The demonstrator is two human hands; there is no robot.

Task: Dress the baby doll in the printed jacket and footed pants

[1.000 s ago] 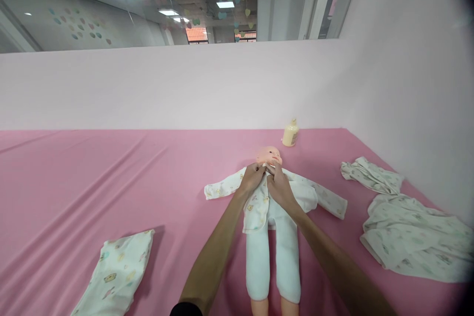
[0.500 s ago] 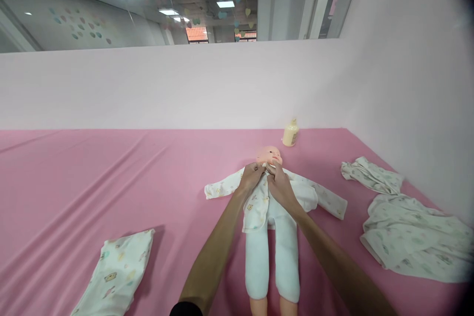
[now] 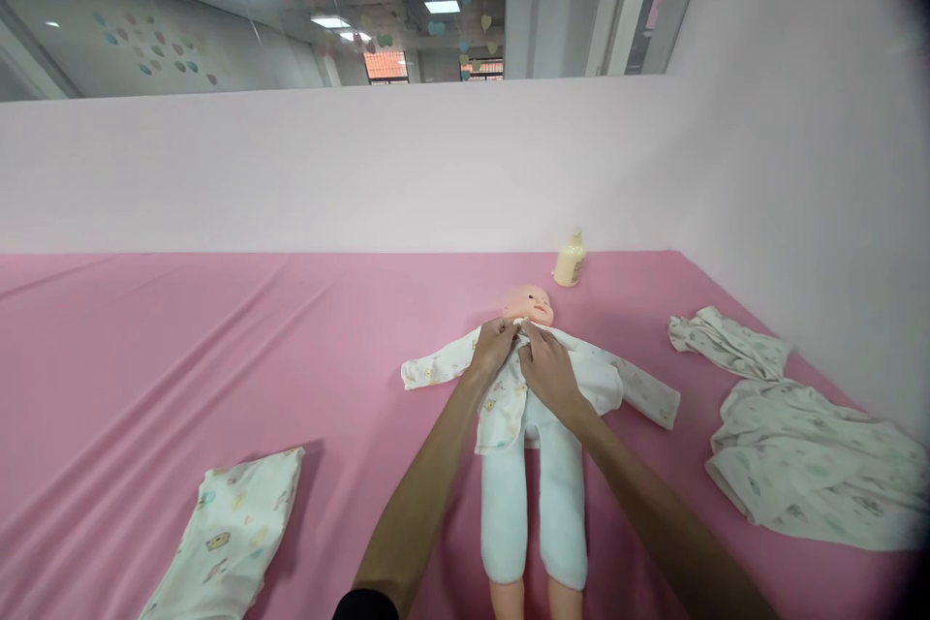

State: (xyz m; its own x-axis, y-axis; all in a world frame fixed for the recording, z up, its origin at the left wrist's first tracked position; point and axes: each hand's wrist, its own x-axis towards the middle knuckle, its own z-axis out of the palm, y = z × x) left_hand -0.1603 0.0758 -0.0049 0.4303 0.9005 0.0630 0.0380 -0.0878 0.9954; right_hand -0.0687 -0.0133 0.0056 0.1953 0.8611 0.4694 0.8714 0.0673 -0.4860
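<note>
A baby doll (image 3: 529, 303) lies on its back with its head toward the wall. It wears a white printed baby jacket (image 3: 501, 412), whose sleeves spread out to both sides and whose front hangs open lower down. At the collar, my left hand (image 3: 497, 345) pinches the jacket's edge just under the doll's chin. My right hand (image 3: 546, 363) grips the other side of the collar, its fingers close to those of the left. Whatever small fastening lies between the fingertips is hidden. White padded legs (image 3: 504, 513) of the doll stretch toward me.
A pink sheet (image 3: 349, 358) covers the surface. Folded printed clothing (image 3: 231, 533) lies at the front left. On the right are a crumpled printed cloth (image 3: 814, 465) and a smaller bunched garment (image 3: 730, 342). A cream pump bottle (image 3: 570, 262) stands behind the doll's head, near the wall (image 3: 349, 174).
My right hand's fingers have shifted slightly down and left at the collar, away from the doll's chin. My left hand stays nearly in place.
</note>
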